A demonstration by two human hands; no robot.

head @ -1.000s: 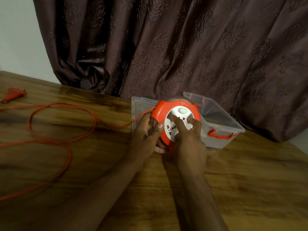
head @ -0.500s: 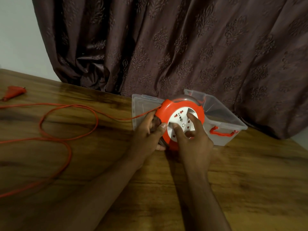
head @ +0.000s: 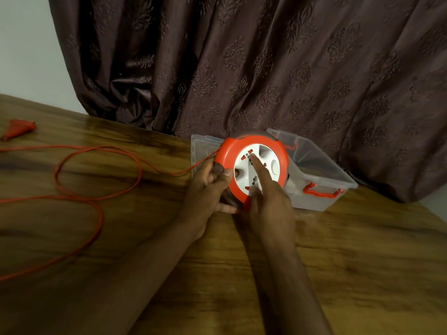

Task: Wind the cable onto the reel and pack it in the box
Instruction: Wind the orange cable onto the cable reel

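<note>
Winding is the step in hand, and it looks only partly done. The reel [head: 251,169] stands on edge near the far edge of the table [head: 338,274], right up against the clear box [head: 321,175] behind it. The left hand [head: 208,189] grips the reel's orange rim, thumb curled over the front and fingers behind. The right hand [head: 268,199] lies on the white hub with a finger stretched straight across the sockets, pressing rather than gripping. Plenty of cable [head: 96,187] is loose: it leaves the reel's left side and sprawls in big loops toward the table's left edge, with the plug [head: 17,128] lying up by the far left corner. My read: the next move calls for turning that hub round while the left hand steadies the casing and feeds the slack in cleanly. The box waits open.
</note>
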